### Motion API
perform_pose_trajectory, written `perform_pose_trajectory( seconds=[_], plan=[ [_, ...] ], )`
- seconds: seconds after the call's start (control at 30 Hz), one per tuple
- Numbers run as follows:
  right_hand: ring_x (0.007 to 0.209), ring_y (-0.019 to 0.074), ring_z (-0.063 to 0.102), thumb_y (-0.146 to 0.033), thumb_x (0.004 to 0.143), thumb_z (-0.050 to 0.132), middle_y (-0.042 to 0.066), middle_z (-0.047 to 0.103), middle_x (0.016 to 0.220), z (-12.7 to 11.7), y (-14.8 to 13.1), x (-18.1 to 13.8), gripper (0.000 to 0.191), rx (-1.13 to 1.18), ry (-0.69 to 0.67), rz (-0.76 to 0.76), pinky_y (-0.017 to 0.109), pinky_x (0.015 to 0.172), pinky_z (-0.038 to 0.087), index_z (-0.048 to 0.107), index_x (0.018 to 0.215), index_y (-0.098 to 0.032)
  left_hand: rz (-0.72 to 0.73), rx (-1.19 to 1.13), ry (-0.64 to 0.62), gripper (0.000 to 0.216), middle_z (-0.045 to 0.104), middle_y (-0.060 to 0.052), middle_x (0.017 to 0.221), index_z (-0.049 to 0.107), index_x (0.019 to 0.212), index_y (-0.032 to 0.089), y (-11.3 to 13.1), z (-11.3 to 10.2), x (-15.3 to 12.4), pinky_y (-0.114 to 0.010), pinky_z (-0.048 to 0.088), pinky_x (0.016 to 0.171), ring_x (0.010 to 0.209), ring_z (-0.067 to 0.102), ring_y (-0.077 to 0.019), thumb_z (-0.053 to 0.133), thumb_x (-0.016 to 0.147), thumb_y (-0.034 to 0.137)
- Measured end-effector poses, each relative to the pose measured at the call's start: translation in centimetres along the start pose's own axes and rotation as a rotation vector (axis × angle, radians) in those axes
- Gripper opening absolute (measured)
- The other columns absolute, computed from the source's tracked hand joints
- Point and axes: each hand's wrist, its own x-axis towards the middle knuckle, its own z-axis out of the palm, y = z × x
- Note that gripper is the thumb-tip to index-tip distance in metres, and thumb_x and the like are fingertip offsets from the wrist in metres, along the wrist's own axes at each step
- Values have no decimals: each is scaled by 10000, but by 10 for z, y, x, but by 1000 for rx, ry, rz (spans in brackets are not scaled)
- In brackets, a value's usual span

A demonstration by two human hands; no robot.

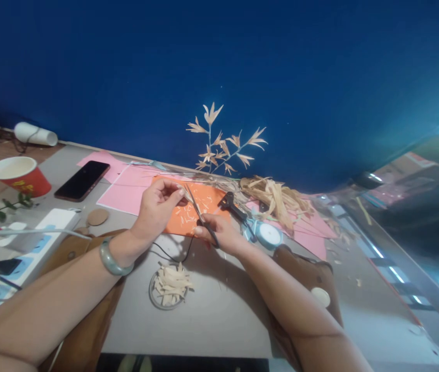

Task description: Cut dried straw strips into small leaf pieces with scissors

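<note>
Left hand (161, 204): thumb and fingertips pinch a pale strip (186, 196);
Right hand (221, 233): fingers grasp the scissors (199, 213), blades beside that strip;
Blades: apparently trimming; this calls for a steady pinch, fingertips clear;
Orange sheet (213, 196): just under the fingers, strewn with clippings;
Table (211, 325): open room bodyward of the fingers, beside the bowl (151, 296); black tool (233, 207) hems the right.

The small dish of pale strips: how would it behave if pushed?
The dish looks fairly shallow, so it would probably slide rather than tip. The pale strips look thin and papery, so they should add little weight. Some poke out past its edge, so a jolt might spill a few.
</note>
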Motion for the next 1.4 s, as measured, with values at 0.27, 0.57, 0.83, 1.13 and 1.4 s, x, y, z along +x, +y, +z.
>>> perform_pose_trajectory(
  seconds=[0.27, 0.57, 0.83, 1.13, 1.4],
  plan=[
    [371, 79, 410, -569, 591, 759, -85, 480, 398, 2, 5, 1, 509, 37, 35, 4, 200, 387, 262, 394, 608, -215, -7, -13, 3, 230, 649, -3, 680, 527, 784, 164, 0, 0, 0, -286, 566, 673, 627, 654, -131, 705, 738, 303],
    [365, 64, 368, -549, 535, 795, -103, 440, 398, 4, 9, 3, 558, 29, 131, -19, 197, 377, 238, 348, 595, -220, -35, -32, 23, 242, 647, 0, 665, 529, 771, 165, -1, 0, 0, -298, 574, 675, 626, 658, -135, 719, 720, 305],
    [391, 66, 356, -506, 522, 821, -104, 401, 426, 5, 16, 6, 579, 17, 180, -49, 202, 389, 247, 321, 593, -224, -36, -49, 36, 227, 656, -1, 664, 540, 771, 159, -3, 0, 0, -288, 575, 651, 620, 666, -138, 719, 715, 287],
    [397, 85, 378, -565, 524, 799, -89, 419, 421, 5, 22, 8, 573, -104, 241, -69, 216, 394, 265, 341, 587, -227, -65, -59, 54, 248, 635, 18, 624, 552, 761, 157, -5, -1, 2, -269, 569, 634, 586, 652, -122, 739, 697, 309],
    [448, 91, 427, -519, 593, 774, -81, 502, 503, 6, 13, 5, 509, -1, 142, -81, 219, 452, 325, 365, 677, -229, -57, -55, 19, 216, 674, -16, 652, 563, 777, 148, -1, 0, 0, -273, 565, 652, 623, 663, -133, 716, 725, 291]
  ],
)
